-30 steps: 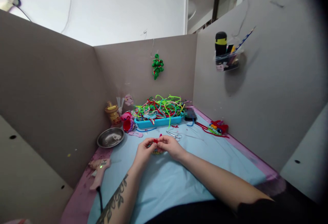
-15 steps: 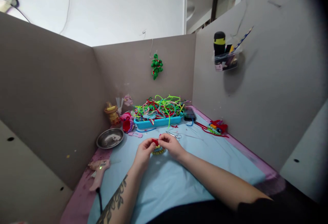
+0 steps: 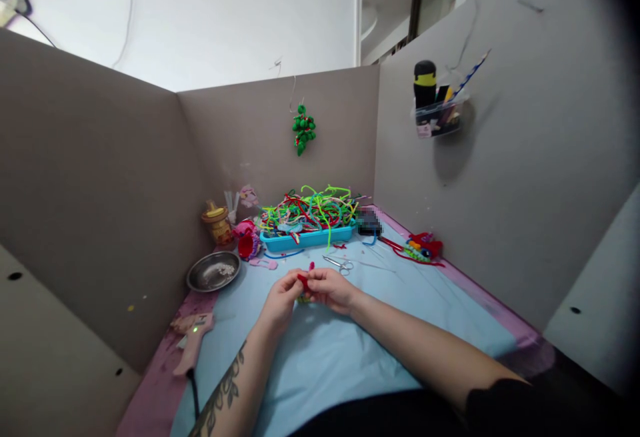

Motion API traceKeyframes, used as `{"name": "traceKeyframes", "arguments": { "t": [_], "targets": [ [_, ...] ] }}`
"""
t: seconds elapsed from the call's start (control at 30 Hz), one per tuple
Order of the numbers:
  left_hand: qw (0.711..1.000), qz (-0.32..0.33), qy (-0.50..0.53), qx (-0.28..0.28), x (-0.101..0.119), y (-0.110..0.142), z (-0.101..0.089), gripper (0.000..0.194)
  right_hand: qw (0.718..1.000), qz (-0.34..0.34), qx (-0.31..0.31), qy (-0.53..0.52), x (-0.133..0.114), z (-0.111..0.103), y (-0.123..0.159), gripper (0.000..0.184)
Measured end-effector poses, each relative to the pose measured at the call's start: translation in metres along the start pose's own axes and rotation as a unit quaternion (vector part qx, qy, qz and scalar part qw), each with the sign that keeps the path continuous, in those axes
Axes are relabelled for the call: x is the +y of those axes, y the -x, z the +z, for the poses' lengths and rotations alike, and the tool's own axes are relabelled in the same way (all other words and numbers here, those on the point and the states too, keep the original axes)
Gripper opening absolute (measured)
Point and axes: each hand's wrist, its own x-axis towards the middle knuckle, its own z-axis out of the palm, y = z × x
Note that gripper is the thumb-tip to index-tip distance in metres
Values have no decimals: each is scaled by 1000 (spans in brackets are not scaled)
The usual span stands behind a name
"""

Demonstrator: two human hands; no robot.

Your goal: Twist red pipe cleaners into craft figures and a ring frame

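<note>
My left hand (image 3: 280,297) and my right hand (image 3: 330,288) meet over the light blue mat (image 3: 350,350), fingertips pinched together on a small red pipe-cleaner piece (image 3: 304,280). A little multicoloured woven piece (image 3: 303,299) peeks out just under the fingers. Small scissors (image 3: 340,264) lie on the mat just beyond my right hand.
A blue tray (image 3: 305,238) heaped with coloured pipe cleaners stands at the back. A metal bowl (image 3: 213,271), a pink glue gun (image 3: 193,335) and a small jar (image 3: 219,222) sit at the left. Red craft pieces (image 3: 423,248) lie at the right. Grey partition walls enclose the desk.
Both hands have stayed together on the red piece, shifting slightly and turning it; the view has drifted a little.
</note>
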Motion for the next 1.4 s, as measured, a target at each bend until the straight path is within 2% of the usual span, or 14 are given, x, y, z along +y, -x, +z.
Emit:
{"name": "traceKeyframes", "arguments": {
  "t": [0.13, 0.2, 0.4, 0.5, 0.67, 0.8, 0.93, 1.1, 1.27, 1.4],
  "targets": [
    [995, 17, -45, 87, -5, -3, -4, 26, 997, -60, 42, 35, 1, 5, -1, 26],
    [991, 35, -76, 107, -6, -4, -5, 24, 992, -87, 68, 66, 2, 7, -2, 26],
    [984, 73, -115, 112, -5, -2, -2, 22, 976, -157, 66, 133, 0, 9, 0, 21],
    [986, 75, -107, 102, -4, -1, -1, 24, 973, -170, 61, 142, -2, 9, 2, 21],
    [988, 90, -105, 68, 0, 0, -1, 21, 980, -160, 36, 114, -1, 9, 2, 24],
    [988, 98, -115, 22, 5, 2, 1, 20, 988, -124, 17, 94, 3, 4, 0, 30],
    [996, 57, -65, 3, 5, 1, 3, 27, 986, -111, 16, 124, 0, -1, 2, 36],
    [998, -41, 25, 50, 3, 0, 5, 37, 973, -134, 64, 176, -8, -4, 3, 29],
    [995, -72, 9, 69, -3, -1, 6, 39, 955, -177, 102, 216, -7, -6, 1, 23],
    [996, -75, -28, 48, -9, -1, 6, 38, 914, -214, 97, 330, -9, -6, 2, 22]
  ]
}}
